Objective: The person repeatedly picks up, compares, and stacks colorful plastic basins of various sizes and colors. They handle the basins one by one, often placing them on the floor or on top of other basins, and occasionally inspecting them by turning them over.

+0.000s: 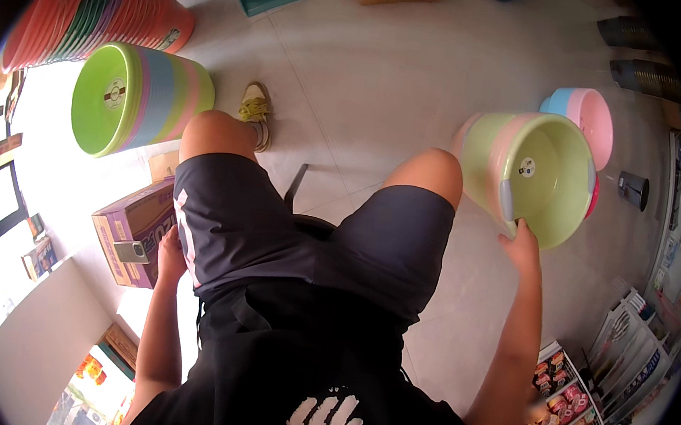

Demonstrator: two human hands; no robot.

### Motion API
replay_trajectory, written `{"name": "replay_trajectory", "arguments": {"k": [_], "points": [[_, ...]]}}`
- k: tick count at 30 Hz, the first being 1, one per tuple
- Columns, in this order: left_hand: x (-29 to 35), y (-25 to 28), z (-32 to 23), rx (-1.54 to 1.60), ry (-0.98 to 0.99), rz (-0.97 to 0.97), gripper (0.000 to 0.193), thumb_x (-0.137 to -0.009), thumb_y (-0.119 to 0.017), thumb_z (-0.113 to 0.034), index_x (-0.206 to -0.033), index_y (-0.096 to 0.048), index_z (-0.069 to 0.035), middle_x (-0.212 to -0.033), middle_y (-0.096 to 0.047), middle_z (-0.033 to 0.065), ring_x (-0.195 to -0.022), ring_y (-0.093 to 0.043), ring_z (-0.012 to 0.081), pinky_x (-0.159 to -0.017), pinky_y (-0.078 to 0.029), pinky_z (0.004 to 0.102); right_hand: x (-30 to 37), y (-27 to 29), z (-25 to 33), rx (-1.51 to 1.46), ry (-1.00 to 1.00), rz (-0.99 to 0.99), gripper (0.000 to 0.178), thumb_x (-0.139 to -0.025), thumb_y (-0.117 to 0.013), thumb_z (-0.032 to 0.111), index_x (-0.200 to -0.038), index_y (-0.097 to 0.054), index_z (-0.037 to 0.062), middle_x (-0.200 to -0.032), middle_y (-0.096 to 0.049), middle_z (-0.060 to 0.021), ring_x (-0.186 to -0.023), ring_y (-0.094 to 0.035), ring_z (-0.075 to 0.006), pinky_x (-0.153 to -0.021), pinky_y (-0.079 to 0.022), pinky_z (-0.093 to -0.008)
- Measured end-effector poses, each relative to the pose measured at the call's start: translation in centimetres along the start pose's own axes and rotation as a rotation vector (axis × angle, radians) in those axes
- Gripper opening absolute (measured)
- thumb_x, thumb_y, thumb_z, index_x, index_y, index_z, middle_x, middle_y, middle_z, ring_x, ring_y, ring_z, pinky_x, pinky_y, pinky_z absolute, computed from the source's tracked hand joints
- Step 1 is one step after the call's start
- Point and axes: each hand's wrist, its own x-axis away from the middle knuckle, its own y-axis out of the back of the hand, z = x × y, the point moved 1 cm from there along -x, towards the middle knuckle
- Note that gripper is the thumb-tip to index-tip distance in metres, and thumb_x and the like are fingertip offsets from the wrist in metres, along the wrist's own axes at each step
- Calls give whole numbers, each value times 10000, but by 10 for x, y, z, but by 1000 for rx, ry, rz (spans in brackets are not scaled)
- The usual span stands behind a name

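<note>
On the right, my right hand [522, 246] is closed on the near rim of a pale green plastic tub [549, 194]. The tub lies tipped with its mouth facing me, a round label on its bottom and grey grips on its rim. Behind it, a peach tub [501, 158] is nested in the same stack. My left hand [171, 256] is beside my left thigh, fingers curled and partly hidden against the dark shorts [230, 219]. Beside that hand, a phone [131, 252] rests on a purple and brown cardboard box [125, 218].
A stack of green, blue and pink buckets [164, 100] lies at left, with red and green basins [99, 13] behind. Pink basins [591, 121] and a dark bin [633, 190] stand beyond the tub. Goods fill a rack [570, 411] at lower right.
</note>
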Motion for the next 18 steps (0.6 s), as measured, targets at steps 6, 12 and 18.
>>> {"name": "replay_trajectory", "arguments": {"k": [6,12,18], "points": [[-2,1,30,19,90,24,320,-843,-512,23,-1149,-604,28,-1023,-703,210,-973,-699,345,-845,-548,405,-70,13,44,-458,81,-160,924,-823,-727,448,-1493,-304,-26,-1415,-498,-264,-1336,-478,-357,-1075,-394,-412],[5,5,14,-14,100,49,287,-861,-524,8,-1135,-607,24,-1010,-709,198,-924,-715,326,-817,-559,378,-138,60,109,-320,-311,-323,740,-857,-685,408,-1394,-408,-20,-1260,-610,-281,-1185,-584,-432,-1006,-455,-455],[9,-9,14,75,105,25,263,-864,-588,-42,-1119,-608,19,-966,-719,182,-925,-723,291,-798,-554,342,-110,22,126,-211,-258,-473,437,-908,-635,332,-1183,-484,28,-1118,-665,-245,-1026,-642,-435,-859,-501,-529]]}}
